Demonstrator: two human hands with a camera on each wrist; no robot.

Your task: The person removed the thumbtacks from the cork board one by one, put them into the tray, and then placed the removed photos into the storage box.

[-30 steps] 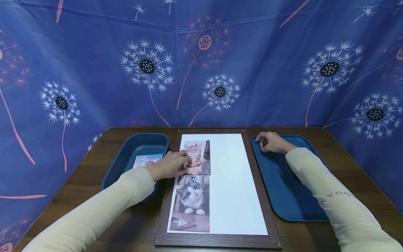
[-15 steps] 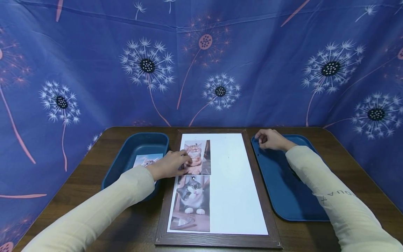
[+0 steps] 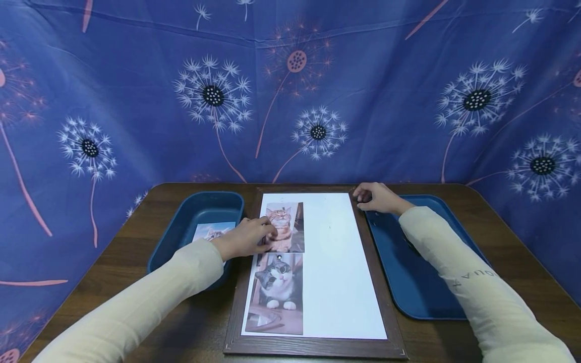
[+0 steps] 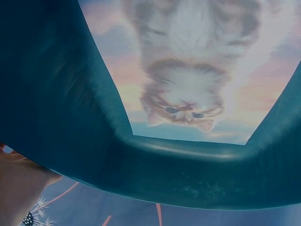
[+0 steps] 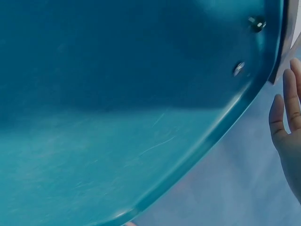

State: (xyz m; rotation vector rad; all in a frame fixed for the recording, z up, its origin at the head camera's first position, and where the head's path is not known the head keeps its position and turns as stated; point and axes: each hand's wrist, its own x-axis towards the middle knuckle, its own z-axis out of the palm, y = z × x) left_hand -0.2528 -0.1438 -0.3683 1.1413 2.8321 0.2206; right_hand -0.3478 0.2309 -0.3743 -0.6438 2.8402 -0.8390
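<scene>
My left hand [image 3: 245,237] presses its fingertips on the left edge of a photo of an orange cat [image 3: 280,227], which lies on the upper left of a framed white board [image 3: 345,272]. Just below lies a photo of a grey-and-white cat [image 3: 278,292], with a small silver pin-like piece [image 3: 279,257] at its top. My right hand [image 3: 379,197] hovers at the board's upper right corner, thumb and forefinger close together. I cannot tell whether anything is between them. Two small shiny metal pieces [image 5: 257,23] lie in the blue tray [image 5: 155,136].
Left of the board stands a deep blue bin [image 3: 174,227] with a kitten photo [image 4: 186,84] inside. The flat blue tray lies along the board's right side. Dark wood table [image 3: 136,232] shows around them, and a blue dandelion-print cloth [image 3: 386,101] hangs behind.
My right hand has lifted from the tray's upper left corner and shifted left to the board's frame. The left hand stays on the orange cat photo.
</scene>
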